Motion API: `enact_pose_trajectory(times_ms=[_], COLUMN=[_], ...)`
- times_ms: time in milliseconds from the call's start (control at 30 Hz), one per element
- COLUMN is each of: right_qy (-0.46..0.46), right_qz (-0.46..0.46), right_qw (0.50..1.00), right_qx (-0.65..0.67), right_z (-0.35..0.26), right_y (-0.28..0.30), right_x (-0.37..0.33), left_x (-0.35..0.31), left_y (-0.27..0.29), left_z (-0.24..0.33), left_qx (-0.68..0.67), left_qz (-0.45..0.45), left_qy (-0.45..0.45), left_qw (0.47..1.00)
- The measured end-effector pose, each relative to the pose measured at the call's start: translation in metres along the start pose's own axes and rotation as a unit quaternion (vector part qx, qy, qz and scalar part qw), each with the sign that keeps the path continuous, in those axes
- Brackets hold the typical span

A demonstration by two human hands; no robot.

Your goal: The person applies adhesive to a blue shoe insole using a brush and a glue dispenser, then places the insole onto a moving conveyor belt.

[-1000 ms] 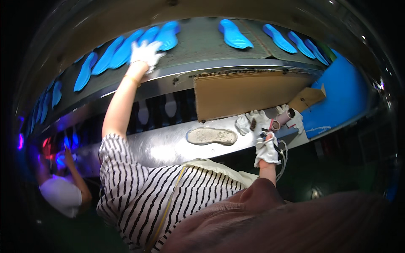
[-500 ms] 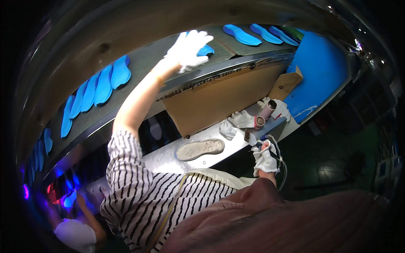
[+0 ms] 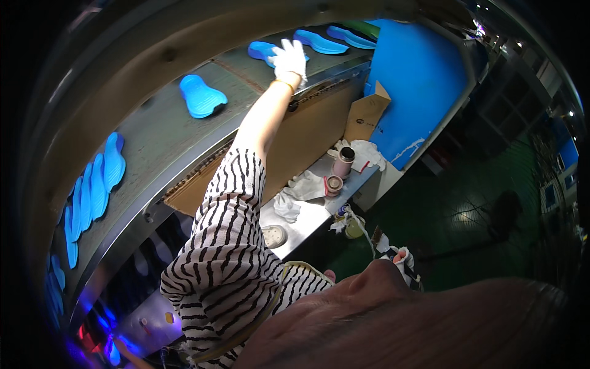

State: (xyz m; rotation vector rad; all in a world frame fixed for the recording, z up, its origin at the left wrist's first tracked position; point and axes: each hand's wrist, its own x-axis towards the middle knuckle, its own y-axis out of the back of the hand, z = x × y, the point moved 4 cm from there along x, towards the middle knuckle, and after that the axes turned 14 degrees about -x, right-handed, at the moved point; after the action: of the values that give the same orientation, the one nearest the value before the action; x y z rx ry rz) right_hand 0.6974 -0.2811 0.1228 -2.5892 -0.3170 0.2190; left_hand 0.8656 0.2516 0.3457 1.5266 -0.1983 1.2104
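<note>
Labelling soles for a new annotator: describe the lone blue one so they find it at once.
Find the long dark belt curving across the upper left. On it, look left of the gloved left hand for the blue sole. It lies alone, bare belt on both sides, while other blue soles sit closer together.

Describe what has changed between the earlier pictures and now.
The left hand has moved right along the belt, past a lone blue sole, to another sole; whether it grips is unclear. The right hand, holding the brush, sits farther off the bench. The view turned rightwards. The pale sole and pink flask stay on the bench.
</note>
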Motion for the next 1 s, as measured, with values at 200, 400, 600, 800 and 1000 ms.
enact_pose_trajectory(times_ms=[200,400,600,800,1000], right_qy=[-0.011,-0.028,-0.068,-0.082,-0.076], right_qz=[0.047,-0.008,-0.106,-0.090,-0.059], right_qw=[0.999,0.999,0.991,0.992,0.995], right_qx=[-0.017,0.022,0.053,0.035,0.008], right_z=[0.000,0.015,0.033,0.027,0.022], right_y=[0.009,-0.014,-0.043,-0.054,-0.040], right_x=[0.009,0.029,0.042,0.030,0.016], left_x=[-0.002,-0.103,-0.169,-0.210,-0.147], left_y=[0.007,0.135,0.201,0.182,0.130], left_z=[-0.018,-0.038,-0.042,-0.003,0.016], left_qx=[-0.055,-0.272,-0.335,-0.868,-0.871], left_qz=[-0.081,-0.126,-0.036,-0.086,0.011], left_qy=[-0.144,-0.209,-0.056,0.467,0.466], left_qw=[0.985,0.931,0.940,-0.148,-0.157])
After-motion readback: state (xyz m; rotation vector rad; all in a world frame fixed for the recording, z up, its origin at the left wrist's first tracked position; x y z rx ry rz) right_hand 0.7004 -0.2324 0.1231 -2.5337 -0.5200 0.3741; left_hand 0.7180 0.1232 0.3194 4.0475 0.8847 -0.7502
